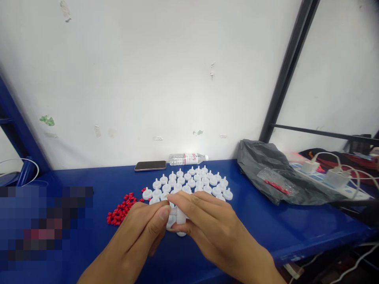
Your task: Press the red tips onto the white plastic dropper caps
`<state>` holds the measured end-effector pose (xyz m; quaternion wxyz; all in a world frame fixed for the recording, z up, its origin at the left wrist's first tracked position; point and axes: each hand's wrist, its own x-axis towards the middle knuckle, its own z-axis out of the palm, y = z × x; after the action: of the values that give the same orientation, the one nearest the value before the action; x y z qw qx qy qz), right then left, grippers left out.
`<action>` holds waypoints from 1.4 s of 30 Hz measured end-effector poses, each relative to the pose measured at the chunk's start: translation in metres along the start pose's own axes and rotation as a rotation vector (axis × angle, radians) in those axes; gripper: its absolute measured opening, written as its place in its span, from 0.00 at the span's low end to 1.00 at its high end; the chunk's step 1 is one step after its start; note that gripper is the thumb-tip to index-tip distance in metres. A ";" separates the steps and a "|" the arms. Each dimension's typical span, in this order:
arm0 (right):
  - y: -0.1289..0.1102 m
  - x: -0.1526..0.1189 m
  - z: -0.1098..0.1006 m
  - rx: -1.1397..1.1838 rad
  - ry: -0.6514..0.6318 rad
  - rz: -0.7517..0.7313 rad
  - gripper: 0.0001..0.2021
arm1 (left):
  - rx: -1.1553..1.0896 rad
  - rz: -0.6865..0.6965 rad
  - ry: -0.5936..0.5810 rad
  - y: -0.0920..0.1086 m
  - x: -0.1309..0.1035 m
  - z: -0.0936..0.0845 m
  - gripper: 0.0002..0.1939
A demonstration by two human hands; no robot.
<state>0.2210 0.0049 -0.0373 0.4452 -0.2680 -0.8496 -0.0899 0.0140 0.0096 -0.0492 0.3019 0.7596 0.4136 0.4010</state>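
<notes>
My left hand (148,225) and my right hand (207,223) meet at the middle of the blue table, in front of many white parts. Between them is a white plastic piece (181,216), with the fingers of both hands closed on it. Its far side is hidden by my fingers. Behind my hands, white round caps with thin upright tips (191,182) stand close together. Beside my left hand lies a heap of small red pieces (121,211).
A phone (150,165) and a clear plastic bottle (187,158) lie by the wall. To the right are a dark plastic bag (263,161), a small clear bag with red pieces (278,185), and a power strip (349,191) with plugs and cables.
</notes>
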 end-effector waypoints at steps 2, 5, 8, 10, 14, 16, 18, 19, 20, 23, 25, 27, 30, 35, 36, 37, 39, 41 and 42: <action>-0.003 0.000 0.000 -0.034 0.002 -0.003 0.18 | -0.030 -0.023 -0.007 0.005 0.000 0.001 0.28; -0.006 0.000 0.000 -0.083 0.002 -0.015 0.19 | -0.044 -0.045 -0.023 0.006 0.000 0.001 0.31; -0.006 0.000 0.000 -0.082 -0.037 -0.010 0.19 | -0.014 -0.036 -0.026 0.005 0.001 -0.001 0.32; -0.005 0.000 -0.001 -0.043 -0.075 0.007 0.18 | 0.034 -0.006 -0.015 0.005 0.001 -0.004 0.32; -0.003 -0.001 -0.003 0.031 -0.083 0.076 0.20 | 0.166 0.084 0.025 0.007 0.000 -0.011 0.31; -0.003 -0.001 -0.004 0.061 -0.087 0.116 0.21 | 0.228 0.130 0.062 0.007 -0.001 -0.015 0.27; -0.005 -0.001 -0.005 0.100 -0.096 0.153 0.21 | 0.281 0.187 0.077 0.006 -0.002 -0.019 0.23; -0.005 -0.001 -0.006 0.119 -0.104 0.173 0.20 | 0.305 0.220 0.066 0.005 -0.002 -0.021 0.22; -0.006 -0.001 -0.007 0.136 -0.120 0.199 0.19 | 0.329 0.256 0.043 0.004 -0.002 -0.022 0.20; -0.008 0.000 -0.010 0.189 -0.196 0.290 0.13 | 0.398 0.344 -0.022 0.000 -0.002 -0.025 0.17; -0.010 0.001 -0.013 0.225 -0.238 0.347 0.11 | 0.426 0.375 -0.049 -0.002 -0.002 -0.025 0.15; -0.010 0.002 -0.016 0.252 -0.261 0.384 0.11 | 0.443 0.382 -0.063 -0.004 -0.004 -0.024 0.14; -0.010 0.003 -0.019 0.278 -0.298 0.402 0.13 | 0.475 0.379 -0.068 -0.006 -0.009 -0.023 0.14; -0.008 0.004 -0.018 0.258 -0.284 0.336 0.21 | 0.468 0.377 -0.038 0.001 -0.008 -0.021 0.15; -0.007 0.004 -0.017 0.253 -0.272 0.326 0.23 | 0.446 0.394 -0.039 0.004 -0.005 -0.020 0.16; -0.007 0.004 -0.015 0.248 -0.261 0.321 0.24 | 0.425 0.400 -0.044 0.007 -0.003 -0.019 0.16; -0.006 0.003 -0.012 0.234 -0.258 0.338 0.25 | 0.394 0.393 -0.068 0.013 0.002 -0.016 0.17; -0.005 0.003 -0.009 0.223 -0.264 0.374 0.25 | 0.399 0.370 -0.109 0.017 0.007 -0.013 0.15; -0.005 0.004 -0.007 0.221 -0.268 0.395 0.24 | 0.409 0.371 -0.133 0.018 0.008 -0.012 0.14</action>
<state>0.2219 -0.0005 -0.0298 0.3643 -0.3882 -0.8367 0.1282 0.0139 0.0096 -0.0260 0.0902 0.8920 0.3194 0.3069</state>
